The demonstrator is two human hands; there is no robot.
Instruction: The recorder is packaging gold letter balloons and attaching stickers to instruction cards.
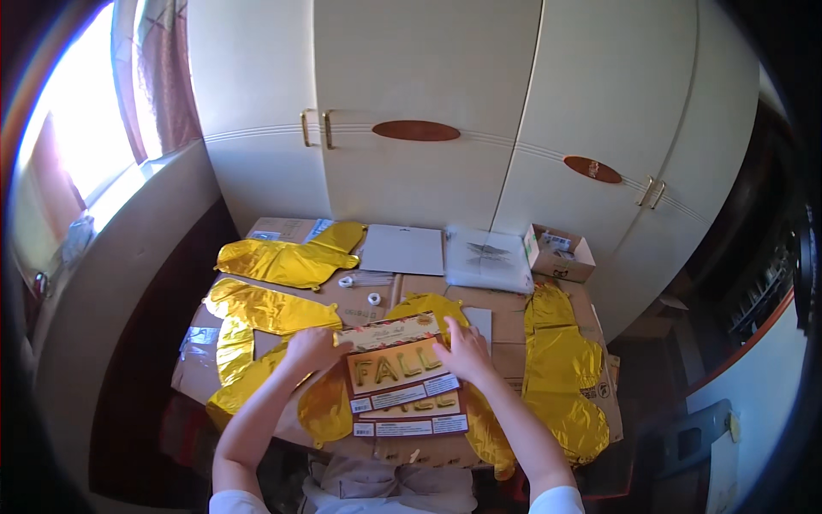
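Low over the near middle of the table, a printed card [374, 353] with a cream top band and gold lettering is held between my two hands. My left hand [312, 349] grips its left edge near the top. Fingers of my right hand [467, 351] are closed on its right edge. Partly covered by it lies a second printed card [411, 427] of the same look. Under both cards spreads a flat gold foil balloon [325, 411], showing on either side of them. My right forearm passes over part of this foil.
More flat gold foil balloons lie at the left [282, 261] and right [561, 368]. Cardboard [419, 287] covers the table. Along the back are a grey-white sheet [402, 250], clear plastic bags [488, 261] and a small open box [561, 254]. Two white ribbon rolls [374, 299] sit mid-table. Cabinets stand behind.
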